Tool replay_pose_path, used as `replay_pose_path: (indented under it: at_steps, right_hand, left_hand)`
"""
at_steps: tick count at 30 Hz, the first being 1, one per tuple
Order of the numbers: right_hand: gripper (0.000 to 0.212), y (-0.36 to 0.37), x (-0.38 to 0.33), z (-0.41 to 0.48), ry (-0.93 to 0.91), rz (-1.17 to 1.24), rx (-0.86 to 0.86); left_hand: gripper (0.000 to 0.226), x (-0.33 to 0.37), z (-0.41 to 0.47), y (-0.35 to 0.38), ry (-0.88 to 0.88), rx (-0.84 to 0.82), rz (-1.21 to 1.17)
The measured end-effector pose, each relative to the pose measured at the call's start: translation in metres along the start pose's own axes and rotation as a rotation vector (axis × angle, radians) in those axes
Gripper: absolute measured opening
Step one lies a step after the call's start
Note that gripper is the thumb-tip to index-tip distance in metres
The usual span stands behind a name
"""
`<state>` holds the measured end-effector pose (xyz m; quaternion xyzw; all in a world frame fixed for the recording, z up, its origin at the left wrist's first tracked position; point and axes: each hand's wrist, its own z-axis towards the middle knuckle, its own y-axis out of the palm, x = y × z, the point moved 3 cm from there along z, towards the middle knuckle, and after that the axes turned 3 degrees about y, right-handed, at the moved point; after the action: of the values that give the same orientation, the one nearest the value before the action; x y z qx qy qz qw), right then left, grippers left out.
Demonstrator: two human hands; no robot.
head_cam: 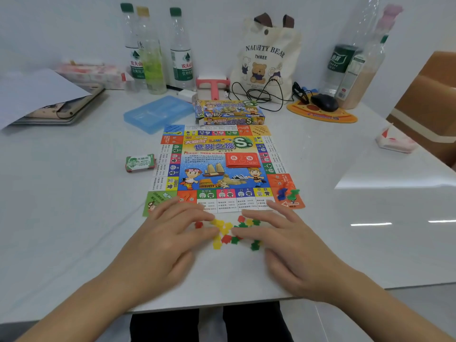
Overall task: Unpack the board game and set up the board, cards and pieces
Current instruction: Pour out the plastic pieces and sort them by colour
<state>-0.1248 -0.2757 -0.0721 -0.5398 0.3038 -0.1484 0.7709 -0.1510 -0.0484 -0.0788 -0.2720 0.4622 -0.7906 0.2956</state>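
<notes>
— Where is the board?
— The game board [222, 169] lies unfolded and flat on the white table [74, 218], straight ahead of me. A stack of red cards [243, 160] sits on its picture centre, right of the middle.
— And the pieces?
— Blue, orange and green pawns [287, 192] stand bunched on the orange corner square at my near right. The small houses [229, 232], red, yellow and green, lie in a loose heap on the table just off the board's near edge.
— Your hands?
— Both lie palm down, one on each side of that heap, gripping nothing. My left hand [170, 233] has its fingers stretched out, reaching over the board's near left corner and touching the heap's left side. My right hand [291, 243] has straight fingers too, touching the houses on the right.
— Anything else?
— A wad of green play money [140, 162] lies on the table just left of the board. The game box [229, 112] lies beyond the far edge, with a blue plastic tray [158, 113] to its left.
</notes>
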Motion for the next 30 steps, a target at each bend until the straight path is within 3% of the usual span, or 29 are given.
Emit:
replay_pose_path:
  at_steps: [7,14,23,30]
  right_hand:
    - [0.043,-0.002,0.003,-0.005,0.0,-0.027,0.14]
    - [0.039,-0.004,0.001,-0.008,-0.046,-0.056,0.156]
    - [0.044,0.0,-0.004,-0.005,-0.117,-0.054,0.035]
    - [0.049,0.008,-0.018,0.008,-0.161,-0.043,-0.049]
  left_hand:
    - [0.053,0.004,0.002,0.004,0.085,-0.165,0.053]
    - [0.042,0.008,0.002,0.0,0.129,-0.107,0.043]
    - [0.033,0.01,-0.002,-0.003,0.203,-0.062,0.042]
    - [0.041,-0.004,-0.015,-0.015,0.111,-0.014,0.036]
